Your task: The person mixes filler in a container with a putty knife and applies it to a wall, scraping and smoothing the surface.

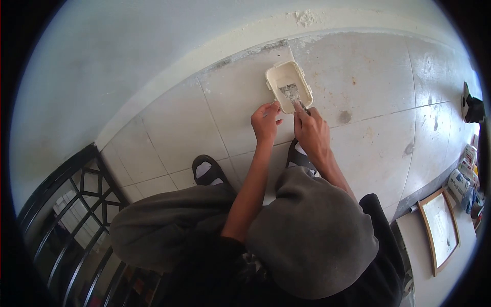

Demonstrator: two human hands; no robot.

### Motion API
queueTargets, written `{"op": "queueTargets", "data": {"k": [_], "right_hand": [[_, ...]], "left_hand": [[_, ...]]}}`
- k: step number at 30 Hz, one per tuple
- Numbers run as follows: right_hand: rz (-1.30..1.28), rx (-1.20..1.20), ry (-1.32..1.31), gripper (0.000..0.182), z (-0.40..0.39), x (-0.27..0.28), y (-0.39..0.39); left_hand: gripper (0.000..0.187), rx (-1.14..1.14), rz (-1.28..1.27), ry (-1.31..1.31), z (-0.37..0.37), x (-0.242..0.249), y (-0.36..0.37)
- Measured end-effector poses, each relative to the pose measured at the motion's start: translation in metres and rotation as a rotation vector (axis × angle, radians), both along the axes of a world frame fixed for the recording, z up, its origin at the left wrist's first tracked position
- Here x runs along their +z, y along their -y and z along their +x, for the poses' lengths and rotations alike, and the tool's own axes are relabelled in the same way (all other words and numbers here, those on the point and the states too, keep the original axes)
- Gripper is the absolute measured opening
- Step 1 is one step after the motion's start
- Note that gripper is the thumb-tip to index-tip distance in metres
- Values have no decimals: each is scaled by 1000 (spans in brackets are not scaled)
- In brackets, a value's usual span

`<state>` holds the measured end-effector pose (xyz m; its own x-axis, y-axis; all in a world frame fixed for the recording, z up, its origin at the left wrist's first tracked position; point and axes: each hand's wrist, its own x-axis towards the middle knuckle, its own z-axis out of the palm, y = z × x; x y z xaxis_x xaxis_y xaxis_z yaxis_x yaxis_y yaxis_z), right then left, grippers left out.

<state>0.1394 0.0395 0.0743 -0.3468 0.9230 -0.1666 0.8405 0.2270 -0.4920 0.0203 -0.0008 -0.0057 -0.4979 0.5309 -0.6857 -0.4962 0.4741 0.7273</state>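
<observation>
A cream plastic tub (272,77) with clipped edges sits in front of me, close to the foot of the wall. Its inside is coated with pale, paste-like material. My right hand (312,130) grips a putty knife (290,91) by its handle, and the smeared metal blade reaches into the tub. At the tub's near left corner, my left hand (264,123) has curled fingers against the rim. Its thumb stands a little apart, and part of the grip is hidden.
Stained tiles (353,66) cover the floor. A pale wall (153,46) with rough patches curves along the back. At lower left stands a black metal grille (76,204). A wood-framed board (441,230), bags (459,184) and a black object (471,108) are on the right.
</observation>
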Motion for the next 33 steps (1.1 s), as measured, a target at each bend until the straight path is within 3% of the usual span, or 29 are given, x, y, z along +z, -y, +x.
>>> {"op": "queueTargets", "data": {"k": [3,10,13,19,27,33], "right_hand": [[-50,52,112,33,9,1,7],[10,-1,96,33,3,-9,-5],[-109,60,167,34,11,9,9],[-42,95,-39,31,5,28,-21],[-43,123,204,40,4,-10,8],[-4,119,191,39,4,-6,7]], "left_hand": [[36,-22,-7,-12,-3,-2,0],[36,-45,17,51,-1,-4,-1],[35,-14,8,-20,-4,-6,1],[36,-64,-29,54,-2,-2,2],[34,-64,7,3,-7,-8,0],[34,-42,0,1,-6,-10,0]]}}
